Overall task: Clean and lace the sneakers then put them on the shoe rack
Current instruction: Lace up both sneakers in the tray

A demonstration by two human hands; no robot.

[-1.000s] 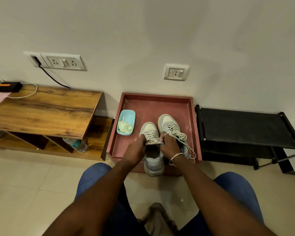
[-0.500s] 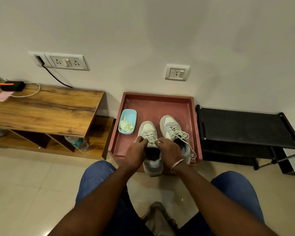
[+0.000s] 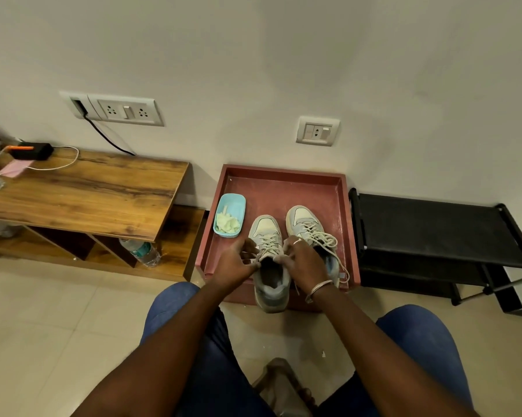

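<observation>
Only the one head view, looking down past my knees. Both hands are on the same sneaker (image 3: pixel 266 229), which sits in the red tray (image 3: pixel 284 188) toe to the wall, with its heel hanging over the tray's near edge.

My left hand (image 3: pixel 234 263) is against the left side of the shoe's opening, fingers curled and pinching the laces (image 3: pixel 268 245) right where they end at the top of the tongue. My right hand (image 3: pixel 303 263) mirrors it on the other side, fingertips pinched on the laces at the tongue's edge. The two hands are close together, with just the shoe's opening between them. There's a ring (image 3: pixel 296 241) on a right finger and a bracelet (image 3: pixel 320 286) on that wrist.

The other sneaker (image 3: pixel 302 218) stands just beside it on the right, a bit nearer the wall. My right hand covers part of it, and its loose laces (image 3: pixel 324 237) spill over the side.

A blue dish (image 3: pixel 235 204) with something pale green in it sits in the tray's left part, near my left hand but not touching it. The black shoe rack (image 3: pixel 428 224) is right of the tray, up against it. On the left is a wooden table (image 3: pixel 88 188) with a water bottle (image 3: pixel 141 251) lying under it.
</observation>
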